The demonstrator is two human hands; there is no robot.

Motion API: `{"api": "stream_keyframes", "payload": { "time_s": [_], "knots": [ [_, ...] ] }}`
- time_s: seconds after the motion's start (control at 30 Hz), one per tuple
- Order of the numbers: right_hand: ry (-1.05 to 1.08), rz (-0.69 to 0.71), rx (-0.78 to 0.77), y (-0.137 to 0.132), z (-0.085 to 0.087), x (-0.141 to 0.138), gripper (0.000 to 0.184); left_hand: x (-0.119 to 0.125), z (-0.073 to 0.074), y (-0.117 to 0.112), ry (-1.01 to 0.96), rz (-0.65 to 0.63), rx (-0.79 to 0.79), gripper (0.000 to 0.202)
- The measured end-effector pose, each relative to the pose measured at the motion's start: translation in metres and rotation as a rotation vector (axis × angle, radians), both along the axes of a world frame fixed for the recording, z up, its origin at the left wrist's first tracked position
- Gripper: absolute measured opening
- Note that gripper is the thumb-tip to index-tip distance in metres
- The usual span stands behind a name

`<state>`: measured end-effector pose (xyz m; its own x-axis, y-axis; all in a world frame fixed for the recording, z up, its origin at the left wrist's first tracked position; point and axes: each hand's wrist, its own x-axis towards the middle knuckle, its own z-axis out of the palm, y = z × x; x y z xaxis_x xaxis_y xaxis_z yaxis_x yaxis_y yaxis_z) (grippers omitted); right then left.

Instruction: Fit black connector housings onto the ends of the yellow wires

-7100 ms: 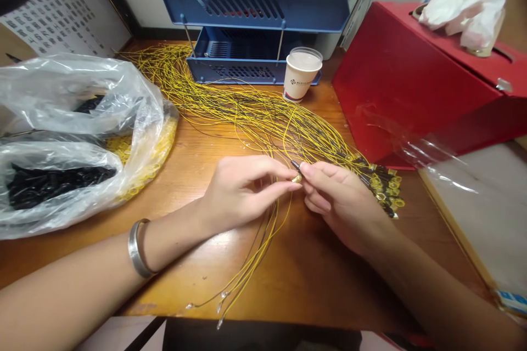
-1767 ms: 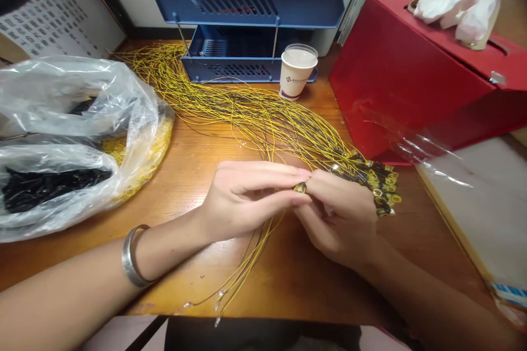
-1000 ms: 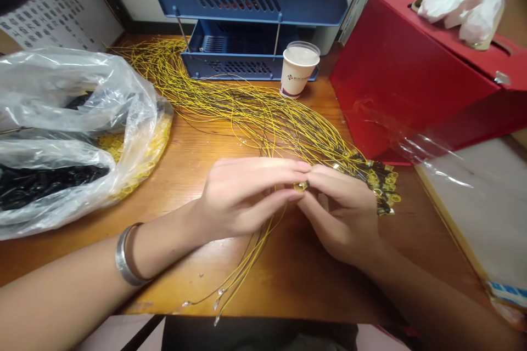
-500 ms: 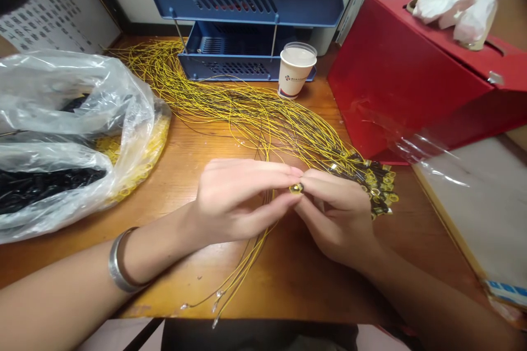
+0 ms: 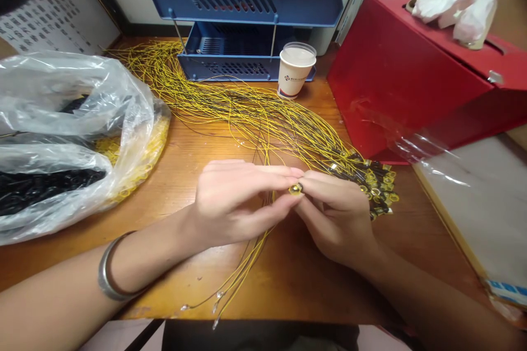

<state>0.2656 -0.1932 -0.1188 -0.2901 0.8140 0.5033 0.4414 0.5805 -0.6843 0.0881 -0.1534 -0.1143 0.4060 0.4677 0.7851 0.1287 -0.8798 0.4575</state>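
My left hand (image 5: 236,197) and my right hand (image 5: 340,211) meet over the middle of the table. Between their thumbs and forefingers is a small black piece with a yellow hexagonal ring (image 5: 295,190), pinched from both sides; what kind of part it is I cannot tell. Yellow and dark thin wires (image 5: 247,263) run beneath my left hand, their small shiny metal ends lying toward the front edge. Close behind my right hand lies a cluster of similar black pieces with yellow rings (image 5: 379,181), joined to a long bundle of wires (image 5: 230,101).
Open plastic bags (image 5: 135,104) at left hold black parts and yellow rings. Behind stand a blue tiered tray (image 5: 247,3) and a paper cup (image 5: 295,74). A red box (image 5: 395,77) carrying crumpled tissue (image 5: 461,3) stands at right, near a white board (image 5: 473,203).
The pinched piece is tilted slightly, so more of its yellow ring shows. The bracelet on my left arm sits a little farther from the hand. Both hands stay in place.
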Motion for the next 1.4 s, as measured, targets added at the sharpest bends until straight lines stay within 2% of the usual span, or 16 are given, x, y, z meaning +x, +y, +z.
{"api": "stream_keyframes", "payload": {
  "time_s": [0.47,0.97,1.23,1.4],
  "knots": [
    [-0.002,0.014,0.052,-0.0005,0.0012,0.0005,0.031,-0.0008,0.0035,-0.0001,0.015,0.010,0.040,0.018],
    [0.003,0.015,0.034,-0.0002,-0.0006,0.0018,0.033,-0.0009,0.0047,-0.0010,0.059,0.030,0.045,0.017],
    [-0.010,0.013,-0.012,-0.0003,-0.0021,0.0027,0.031,-0.0009,0.0020,0.0000,0.029,0.025,0.049,0.016],
    [-0.003,0.033,-0.107,0.0013,-0.0011,0.0028,0.029,0.0005,-0.0020,0.0016,0.010,-0.012,0.010,0.017]
  ]
}}
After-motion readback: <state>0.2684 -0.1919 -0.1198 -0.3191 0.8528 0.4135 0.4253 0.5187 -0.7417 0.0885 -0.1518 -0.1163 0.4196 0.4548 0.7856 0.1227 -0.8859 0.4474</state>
